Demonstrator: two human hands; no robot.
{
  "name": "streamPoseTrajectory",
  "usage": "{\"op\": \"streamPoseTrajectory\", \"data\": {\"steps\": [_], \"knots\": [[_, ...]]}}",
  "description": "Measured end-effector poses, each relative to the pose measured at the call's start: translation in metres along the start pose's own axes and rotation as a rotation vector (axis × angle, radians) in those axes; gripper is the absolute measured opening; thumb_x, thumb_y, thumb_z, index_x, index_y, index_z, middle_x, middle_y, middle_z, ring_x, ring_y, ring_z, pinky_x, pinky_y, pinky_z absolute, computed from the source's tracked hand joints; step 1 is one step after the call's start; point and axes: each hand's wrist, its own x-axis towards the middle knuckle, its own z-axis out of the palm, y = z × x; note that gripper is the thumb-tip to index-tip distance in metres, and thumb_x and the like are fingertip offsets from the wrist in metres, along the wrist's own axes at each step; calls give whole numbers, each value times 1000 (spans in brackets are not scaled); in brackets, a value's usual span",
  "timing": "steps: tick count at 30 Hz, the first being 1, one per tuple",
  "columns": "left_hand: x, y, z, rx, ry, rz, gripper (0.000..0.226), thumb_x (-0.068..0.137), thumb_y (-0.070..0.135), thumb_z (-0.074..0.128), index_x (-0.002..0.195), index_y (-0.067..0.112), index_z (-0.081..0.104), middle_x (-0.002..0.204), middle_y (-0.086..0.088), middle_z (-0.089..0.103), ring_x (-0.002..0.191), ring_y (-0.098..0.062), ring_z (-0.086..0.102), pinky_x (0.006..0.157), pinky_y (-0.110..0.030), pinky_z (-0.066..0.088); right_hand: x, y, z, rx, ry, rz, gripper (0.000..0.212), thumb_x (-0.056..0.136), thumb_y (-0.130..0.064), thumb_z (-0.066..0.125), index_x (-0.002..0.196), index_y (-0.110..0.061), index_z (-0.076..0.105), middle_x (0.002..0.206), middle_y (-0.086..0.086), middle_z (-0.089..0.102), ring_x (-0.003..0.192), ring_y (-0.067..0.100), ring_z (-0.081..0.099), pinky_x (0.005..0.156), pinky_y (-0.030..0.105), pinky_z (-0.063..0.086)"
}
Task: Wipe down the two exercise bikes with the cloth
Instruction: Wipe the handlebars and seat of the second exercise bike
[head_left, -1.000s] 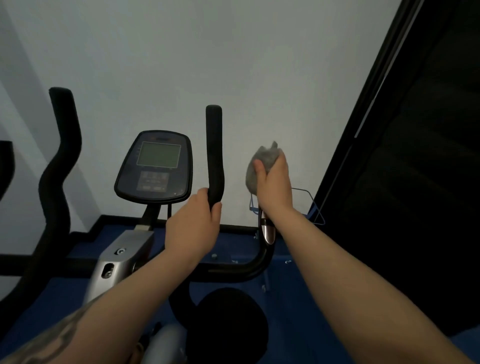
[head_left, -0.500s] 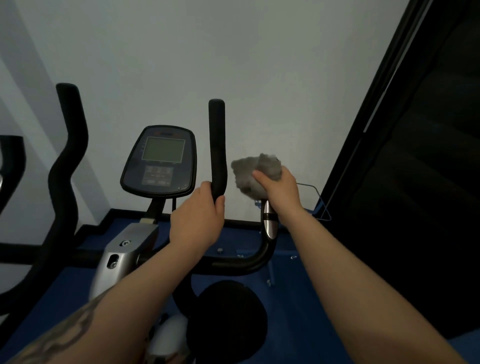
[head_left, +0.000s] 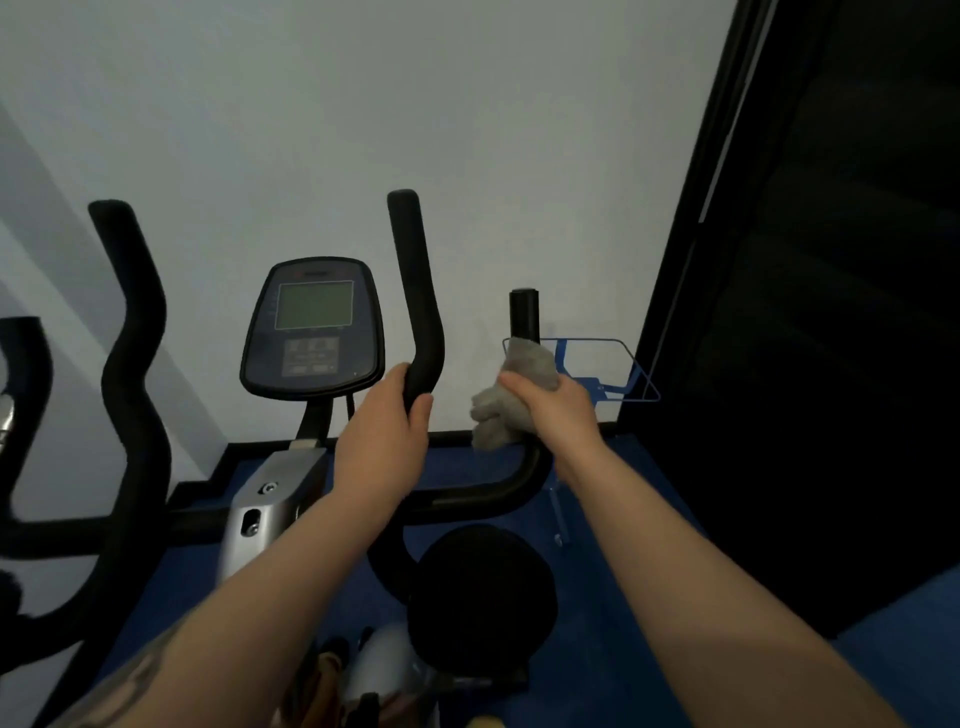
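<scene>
An exercise bike stands in front of me, with a grey console (head_left: 313, 327) and black handlebars. My left hand (head_left: 384, 436) grips the tall upright black grip (head_left: 418, 291) near its lower bend. My right hand (head_left: 558, 410) holds a crumpled grey cloth (head_left: 511, 395) wrapped round the short right handle post (head_left: 524, 314), whose black top shows above the cloth. The black round saddle (head_left: 480, 597) is below my arms. Part of a second bike's handlebar (head_left: 26, 374) shows at the far left.
A white wall is right behind the bike. A dark panel or doorway (head_left: 831, 312) fills the right side. A blue wire rack (head_left: 613, 369) sits against the wall behind the right handle. The floor (head_left: 597, 519) is blue.
My right hand has slid the cloth down the right handle post, baring its black top. The left hand keeps its grip on the upright bar.
</scene>
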Motion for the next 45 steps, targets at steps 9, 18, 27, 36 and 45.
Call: {"op": "streamPoseTrajectory", "data": {"steps": [9,18,27,36,45], "knots": [[-16,-15,1,-36,24,44,41,102,30,41,143,24,38,123,1,57,100,-16,56,82,-38,48,-28,38,0,73,-21,60,30,91,-43,62,112,-22,59,75,-7,72,67,2,67,57,16,46],[-16,-16,1,-74,29,43,42,102,30,41,143,24,38,124,0,57,104,-19,57,85,-40,49,-45,63,8,-183,132,-59,57,94,-58,46,136,-21,39,116,-2,55,100,13,52,81,28,41],[-17,-12,1,-24,28,19,40,102,29,42,142,24,38,127,0,56,108,-21,57,86,-40,47,51,-9,6,-359,55,-182,54,95,-63,39,115,-16,57,100,0,57,89,15,55,73,26,39],[-18,-10,-1,-4,28,20,40,102,29,41,142,24,38,126,1,56,107,-21,57,87,-43,49,70,-39,15,-245,105,-315,41,97,-56,42,112,-19,33,91,-10,50,80,2,50,60,16,35],[-17,-13,1,-10,21,13,41,102,31,42,142,27,36,124,4,55,95,-7,50,80,-33,42,65,3,5,-345,-9,13,53,79,-53,71,110,-11,60,97,3,65,86,18,62,74,32,54]]}}
